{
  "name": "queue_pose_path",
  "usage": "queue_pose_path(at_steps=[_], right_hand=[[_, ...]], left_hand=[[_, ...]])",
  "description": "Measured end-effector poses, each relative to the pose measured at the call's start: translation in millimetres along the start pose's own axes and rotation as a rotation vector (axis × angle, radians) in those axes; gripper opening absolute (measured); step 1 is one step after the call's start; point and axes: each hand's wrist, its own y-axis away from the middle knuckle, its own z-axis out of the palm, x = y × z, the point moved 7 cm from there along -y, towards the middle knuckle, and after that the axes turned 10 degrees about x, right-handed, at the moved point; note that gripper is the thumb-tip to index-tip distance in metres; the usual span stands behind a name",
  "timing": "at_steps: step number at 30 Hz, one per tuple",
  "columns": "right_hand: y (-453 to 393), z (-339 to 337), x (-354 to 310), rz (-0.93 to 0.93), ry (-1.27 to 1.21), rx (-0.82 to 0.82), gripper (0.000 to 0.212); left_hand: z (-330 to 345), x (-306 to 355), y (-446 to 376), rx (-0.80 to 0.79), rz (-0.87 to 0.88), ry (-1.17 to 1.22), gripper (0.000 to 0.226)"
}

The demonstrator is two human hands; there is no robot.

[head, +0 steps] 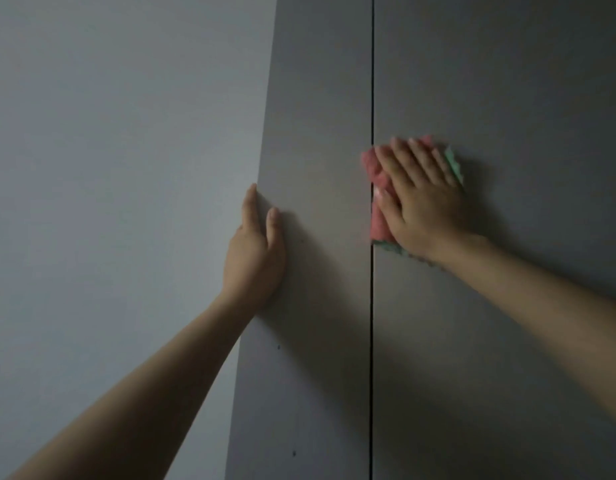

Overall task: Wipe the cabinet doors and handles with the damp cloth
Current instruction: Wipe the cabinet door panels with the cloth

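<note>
flat right hand (422, 202) on cloth (381, 202), fingers straight

The cabinet doors (317, 168) look smooth and matt grey, like painted board. The cloth (379, 171) is soft, nubbly fabric, pink with green edging.

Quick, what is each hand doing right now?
Left hand: open, resting flat against the left edge of the cabinet door, holding nothing.
Right hand: open, fingers straight, pressing the pink and green cloth flat on the door.

Grey cabinet door (507, 81): pink-green cloth (377, 174) flat against it.
</note>
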Motion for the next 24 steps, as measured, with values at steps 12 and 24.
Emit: queue_pose_path(at_steps=[12,24], right_hand=[[12,4,-62,-0.361,-0.067,-0.112,0.058],[54,-8,-71,-0.417,-0.083,-0.158,0.057]], left_hand=[[-1,-13,3,-0.031,-0.059,0.075,0.043],[-2,-15,4,-0.028,-0.047,0.144,0.044]])
